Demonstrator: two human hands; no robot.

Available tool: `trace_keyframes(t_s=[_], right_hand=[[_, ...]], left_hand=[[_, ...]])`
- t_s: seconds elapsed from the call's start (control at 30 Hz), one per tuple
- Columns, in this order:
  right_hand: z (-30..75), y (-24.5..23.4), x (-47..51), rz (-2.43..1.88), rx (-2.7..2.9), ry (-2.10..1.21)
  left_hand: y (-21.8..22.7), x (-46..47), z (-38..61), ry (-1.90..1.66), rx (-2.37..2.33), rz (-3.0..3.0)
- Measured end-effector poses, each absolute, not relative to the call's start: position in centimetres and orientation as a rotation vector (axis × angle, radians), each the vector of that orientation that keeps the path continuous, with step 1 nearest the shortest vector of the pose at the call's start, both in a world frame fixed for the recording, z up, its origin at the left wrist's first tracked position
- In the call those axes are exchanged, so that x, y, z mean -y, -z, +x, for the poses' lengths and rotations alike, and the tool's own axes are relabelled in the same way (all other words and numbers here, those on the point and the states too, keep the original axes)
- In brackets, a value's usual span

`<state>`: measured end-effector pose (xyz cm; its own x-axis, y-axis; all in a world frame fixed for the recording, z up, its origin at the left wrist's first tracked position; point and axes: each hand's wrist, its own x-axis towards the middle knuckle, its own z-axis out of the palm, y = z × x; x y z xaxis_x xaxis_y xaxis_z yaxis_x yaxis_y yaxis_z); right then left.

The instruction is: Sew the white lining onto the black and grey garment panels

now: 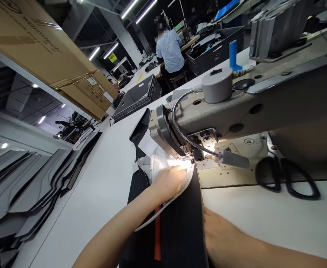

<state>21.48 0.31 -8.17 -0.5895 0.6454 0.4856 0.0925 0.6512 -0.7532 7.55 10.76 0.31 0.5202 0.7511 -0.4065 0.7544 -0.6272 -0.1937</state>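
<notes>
My left hand lies flat on a white fabric piece, pressing it down right in front of the needle area of a grey sewing machine. Beneath the white piece lies black fabric with an orange strip running along it. My right hand rests at the right edge of the black fabric near the table's front; its fingers are partly hidden by the cloth. A small lamp on a flexible neck lights the needle spot brightly.
Black-handled scissors lie on the machine bed at right. Stacks of grey and black cut pieces fill the left side. Cardboard boxes sit on a shelf above. A person in a light shirt sits far back beside black crates.
</notes>
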Motion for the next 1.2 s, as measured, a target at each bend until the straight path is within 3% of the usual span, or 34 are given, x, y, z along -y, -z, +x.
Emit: trace_keyframes(t_s=[0.17,0.43,0.67,0.9,1.2], right_hand=[[26.1,6.5,-3.1,-0.627,2.344,-0.448],[19.9,8.0,-5.2,-0.85,2.289,0.165],[23.9,8.1,-4.1,-0.667,2.242,-0.18],[25.7,8.4,-4.5,-0.52,2.204,-0.154],[26.5,8.9,-4.3,-0.542,2.214,-0.161]], left_hand=[[-0.5,-11.2,7.7,0.614,-1.368,2.671],[-1.3,-11.0,8.9,0.505,-1.385,2.741],[-0.6,-9.3,8.5,0.658,-1.461,2.818],[0.1,-8.9,9.7,0.482,-1.49,2.814],[0.7,-8.2,9.8,0.633,-1.408,2.799]])
